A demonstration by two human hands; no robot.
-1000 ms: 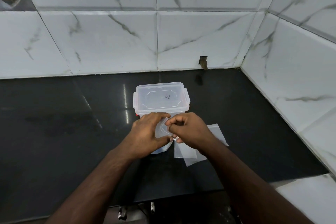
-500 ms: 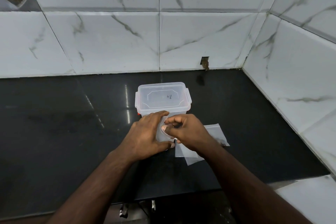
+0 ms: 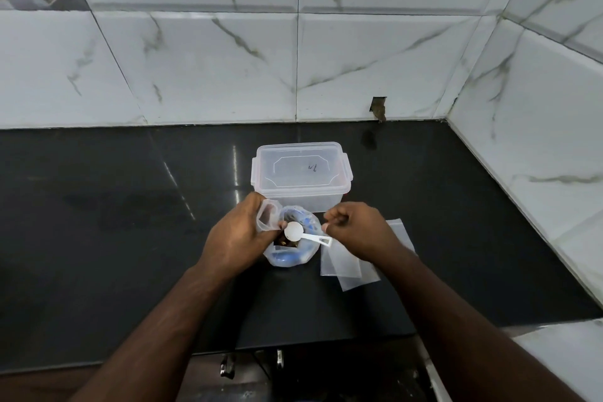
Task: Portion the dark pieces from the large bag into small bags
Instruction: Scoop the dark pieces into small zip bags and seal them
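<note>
A large clear bag with blue print (image 3: 291,258) sits on the black counter (image 3: 130,222), its mouth open and dark pieces (image 3: 283,241) showing inside. A white plastic scoop (image 3: 293,233) lies across that mouth, handle pointing right. My left hand (image 3: 236,238) grips a small clear bag (image 3: 268,215) by its open mouth, just left of the large bag. My right hand (image 3: 355,232) is curled, with its fingertips pinched at the scoop's handle.
A lidded clear plastic container (image 3: 300,170) stands right behind the large bag. Flat empty small bags (image 3: 350,268) lie under my right wrist. Tiled walls close off the back and right sides. The counter's front edge is near my forearms.
My hands, earlier pressed together over the small bag, have parted. The large bag and scoop now show between them. The left hand keeps the small bag; the right has shifted to the scoop's handle.
</note>
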